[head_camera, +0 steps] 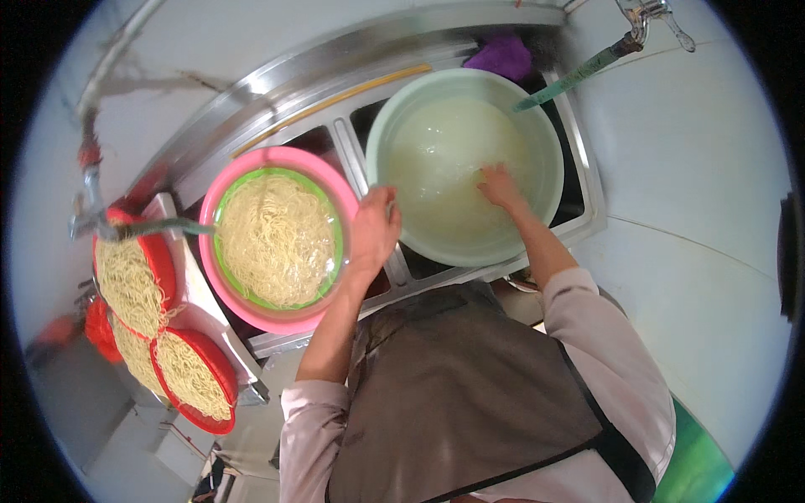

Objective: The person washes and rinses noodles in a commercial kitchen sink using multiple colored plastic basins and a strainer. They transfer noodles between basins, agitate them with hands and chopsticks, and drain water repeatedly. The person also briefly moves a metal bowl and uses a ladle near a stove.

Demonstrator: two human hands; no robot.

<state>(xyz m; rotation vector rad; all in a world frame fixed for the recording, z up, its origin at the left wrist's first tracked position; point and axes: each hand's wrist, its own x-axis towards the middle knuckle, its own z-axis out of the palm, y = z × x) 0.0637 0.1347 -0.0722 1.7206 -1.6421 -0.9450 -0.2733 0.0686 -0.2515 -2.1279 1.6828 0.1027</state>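
Note:
A large pale green basin [465, 259] filled with cloudy water stands over the right sink bowl. My right hand [500, 187] reaches into it, fingers partly in the water; whether they hold anything below the surface is hidden. My left hand [377, 227] is at the gap between the two basins, by the green basin's left rim, with no object visible in it. To its left a pink basin [212, 276] holds a green basket [340, 236] of pale noodles [277, 239] in water.
Red baskets [227, 368] of noodles [192, 377] crowd the left side. Hoses hang from a left tap [94, 217] and a right tap [640, 19]. A long wooden stick [333, 104] and a purple cloth [502, 56] lie behind the basins. A tiled wall borders the right.

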